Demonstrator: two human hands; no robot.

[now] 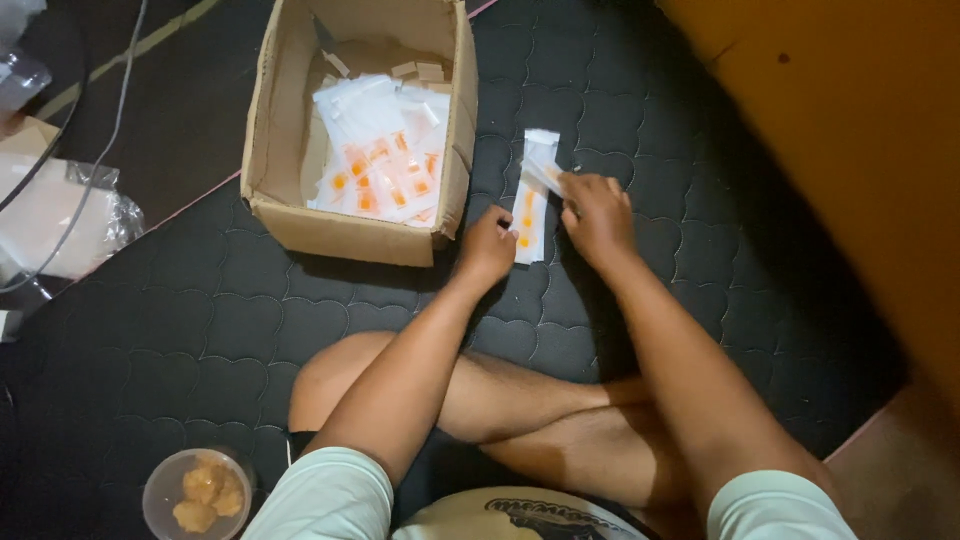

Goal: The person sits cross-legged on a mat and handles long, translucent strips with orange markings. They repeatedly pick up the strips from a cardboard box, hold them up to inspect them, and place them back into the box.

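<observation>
Fingers of both hands, left hand (487, 246) and right hand (596, 212), pinch thin, flat white packets (531, 205) above quilted black mat (200, 320).

floor: I see a dark quilted mat (690, 130) with a scalloped stitch pattern filling most of the view
mat edge: thin pink border (190, 205) running diagonally at upper left, a strip of it also at lower right
beyond mat: darker bare floor (175, 95) at upper left, pale line crossing it
wall: flat orange surface (860, 120) along the right side, I can't tell if wall or furniture panel
cable: grey cord (108, 150) trailing down the left edge over clear plastic bags (60, 215)
light: dim, warm, soft shadow thrown right of the mat centre
bottom left: round clear tub (197, 492) with tan lumps inside
</observation>
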